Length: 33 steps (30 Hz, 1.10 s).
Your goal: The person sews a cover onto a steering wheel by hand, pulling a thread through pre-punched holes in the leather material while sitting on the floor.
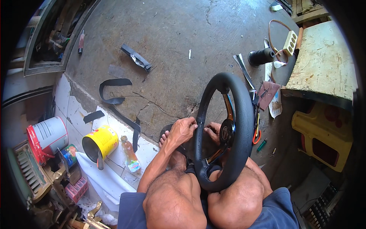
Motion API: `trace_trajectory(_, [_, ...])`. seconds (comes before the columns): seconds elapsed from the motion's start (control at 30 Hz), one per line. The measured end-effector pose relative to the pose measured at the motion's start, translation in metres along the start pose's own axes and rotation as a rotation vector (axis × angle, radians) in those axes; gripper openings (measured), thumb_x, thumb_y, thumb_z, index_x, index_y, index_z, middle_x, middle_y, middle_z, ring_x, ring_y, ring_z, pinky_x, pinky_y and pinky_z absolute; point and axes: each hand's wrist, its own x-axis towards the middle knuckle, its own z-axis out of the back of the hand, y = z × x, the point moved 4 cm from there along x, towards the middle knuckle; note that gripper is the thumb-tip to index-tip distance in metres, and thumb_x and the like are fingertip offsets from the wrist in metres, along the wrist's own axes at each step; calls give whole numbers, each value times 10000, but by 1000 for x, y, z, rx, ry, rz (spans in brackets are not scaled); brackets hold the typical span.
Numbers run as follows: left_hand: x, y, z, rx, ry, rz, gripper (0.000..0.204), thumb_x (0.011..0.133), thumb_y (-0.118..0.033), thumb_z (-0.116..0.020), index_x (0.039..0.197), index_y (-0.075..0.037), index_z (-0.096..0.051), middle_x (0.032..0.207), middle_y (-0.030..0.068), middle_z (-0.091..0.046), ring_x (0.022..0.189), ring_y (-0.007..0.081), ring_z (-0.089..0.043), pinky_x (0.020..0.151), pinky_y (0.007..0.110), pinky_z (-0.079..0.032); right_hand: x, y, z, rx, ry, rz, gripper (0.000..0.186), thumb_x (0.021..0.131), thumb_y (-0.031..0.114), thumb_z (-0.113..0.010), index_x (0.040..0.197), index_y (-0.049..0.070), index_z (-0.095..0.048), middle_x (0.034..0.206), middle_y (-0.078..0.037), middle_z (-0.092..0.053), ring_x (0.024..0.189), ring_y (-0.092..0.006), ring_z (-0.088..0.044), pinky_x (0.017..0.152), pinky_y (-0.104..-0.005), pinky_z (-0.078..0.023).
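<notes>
A black leather-covered steering wheel point(244, 114) stands tilted on edge between my knees, its bronze-coloured spokes and dark hub point(227, 131) toward the right. My left hand point(183, 130) is at the outer left side of the rim, thumb and fingertips pinched together against the cover. Through the wheel's opening shows my right hand point(214, 132), its fingers curled close to the inner side of the same rim section. Whatever lies between the fingertips of either hand is too small to make out. A seam line runs along the rim's inner left side.
Black strips point(110, 100) lie on the floor at left, near a yellow can point(108, 138) and a bottle point(130, 154). On the right are a black thread spool point(261, 57), a power strip point(290, 42), orange-handled scissors point(256, 136), a worn bench point(324, 57) and a yellow plastic stool point(322, 133).
</notes>
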Motion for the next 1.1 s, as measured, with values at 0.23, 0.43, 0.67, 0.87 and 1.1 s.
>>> trace_trajectory(0.23, [1, -2, 0, 18, -75, -105, 133, 901, -159, -680, 899, -30, -648, 837, 173, -671, 810, 390, -661, 704, 467, -512, 12, 28, 7, 5, -141, 307, 120, 923, 138, -713, 997, 44, -725, 793, -130, -690, 718, -253, -687, 637, -346, -514])
trace_trajectory(0.43, [2, 2, -3, 150, -163, -215, 105, 897, -155, -674, 860, -63, -639, 786, 133, -659, 783, 359, -652, 691, 465, -515, 12, 11, -5, 460, -224, 182, 121, 897, 101, -736, 1008, 54, -732, 799, -142, -699, 733, -267, -705, 637, -347, -524])
trace_trajectory(0.67, [8, -7, -2, 167, -217, -265, 74, 882, -160, -691, 872, -88, -676, 760, 115, -638, 765, 337, -653, 677, 449, -521, 14, -20, 1, 395, -269, 143, 112, 899, 150, -746, 973, 65, -749, 808, -131, -707, 715, -232, -696, 633, -335, -526])
trace_trajectory(0.87, [23, 4, 60, 246, -375, -186, 60, 861, -110, -714, 897, -62, -715, 781, 112, -647, 753, 304, -662, 671, 402, -520, 10, -6, 128, -64, -398, 73, 111, 836, 91, -747, 946, 105, -753, 723, -91, -556, 670, -235, -608, 603, -375, -472])
trace_trajectory(1.1, [26, 18, 133, 432, -643, 25, 157, 883, -105, -695, 1025, -41, -709, 947, 145, -676, 890, 321, -670, 800, 414, -525, -46, -28, 270, -370, -660, -52, 117, 879, 79, -733, 991, 53, -755, 753, -82, -569, 658, -196, -567, 615, -332, -447])
